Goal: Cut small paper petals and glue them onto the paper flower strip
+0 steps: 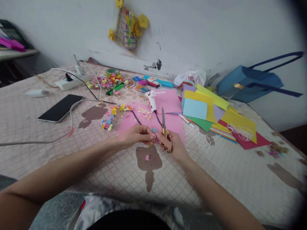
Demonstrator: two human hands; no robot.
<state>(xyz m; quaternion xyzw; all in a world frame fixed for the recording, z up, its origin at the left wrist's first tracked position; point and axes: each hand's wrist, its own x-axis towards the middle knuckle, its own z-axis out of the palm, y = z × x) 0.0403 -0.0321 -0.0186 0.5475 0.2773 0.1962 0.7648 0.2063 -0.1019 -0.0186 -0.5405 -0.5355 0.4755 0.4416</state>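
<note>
Near the front of the pink sheet [176, 123], my left hand [139, 134] pinches a small piece of pink paper [153, 136] between thumb and fingertips. My right hand [171, 143] is closed around the gold handles of the scissors [163, 119], whose blades point up and away from me. Its fingertips are close to the same pink piece; whether they touch it cannot be made out. A small blue-grey piece [154, 130] shows just beyond the fingers. A pink scrap [147, 157] lies on the tablecloth in front of my hands.
Beyond my hands lies a white glue gun [151, 100] with a black cord. Colored paper sheets [195, 108] are piled right. Paper flowers [107, 119], a phone [61, 108], cables and a power strip [72, 82] are on the left. A blue bag [249, 83] stands back right.
</note>
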